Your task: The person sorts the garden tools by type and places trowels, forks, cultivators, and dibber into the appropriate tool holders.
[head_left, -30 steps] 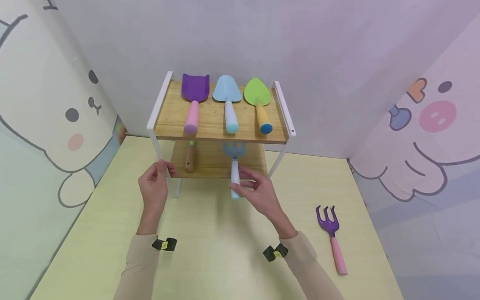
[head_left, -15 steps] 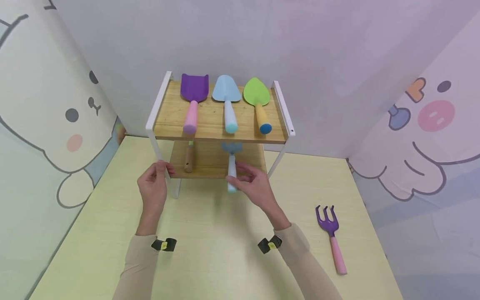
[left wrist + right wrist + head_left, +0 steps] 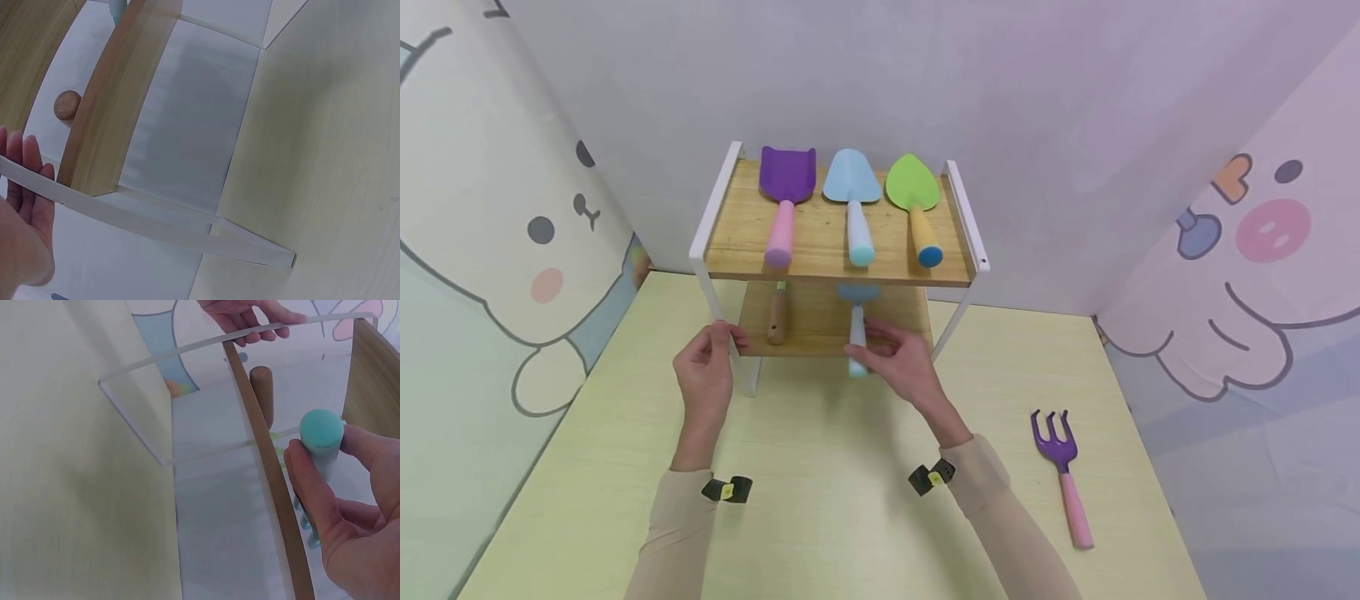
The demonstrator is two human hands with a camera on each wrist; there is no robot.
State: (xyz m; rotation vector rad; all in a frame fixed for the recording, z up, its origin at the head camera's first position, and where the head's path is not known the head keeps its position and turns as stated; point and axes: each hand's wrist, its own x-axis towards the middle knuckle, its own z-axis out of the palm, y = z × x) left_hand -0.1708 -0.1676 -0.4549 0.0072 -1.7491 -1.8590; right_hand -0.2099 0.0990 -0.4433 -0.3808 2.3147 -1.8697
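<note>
My right hand [image 3: 908, 367] pinches the pale blue handle of a small hand rake [image 3: 857, 321] between thumb and fingers. Its blue prongs reach in over the lower board [image 3: 816, 321] of a two-tier rack, partly hidden by the upper board. In the right wrist view the rake's teal end cap [image 3: 322, 428] faces the camera. My left hand [image 3: 706, 367] grips the rack's white left leg [image 3: 709, 296], fingers passing behind the bar in the left wrist view. To the rake's left, a brown-handled tool [image 3: 777, 321] lies on the lower board, its head hidden.
On the upper board [image 3: 820, 258] lie a purple shovel [image 3: 787, 175], a light blue trowel [image 3: 852, 179] and a green trowel [image 3: 913, 183]. A purple hand rake with pink handle [image 3: 1067, 475] rests on the table at the right. Printed curtains stand behind and at both sides.
My right hand has moved the blue rake forward and slightly left, further in under the upper board. The left hand keeps its hold on the leg.
</note>
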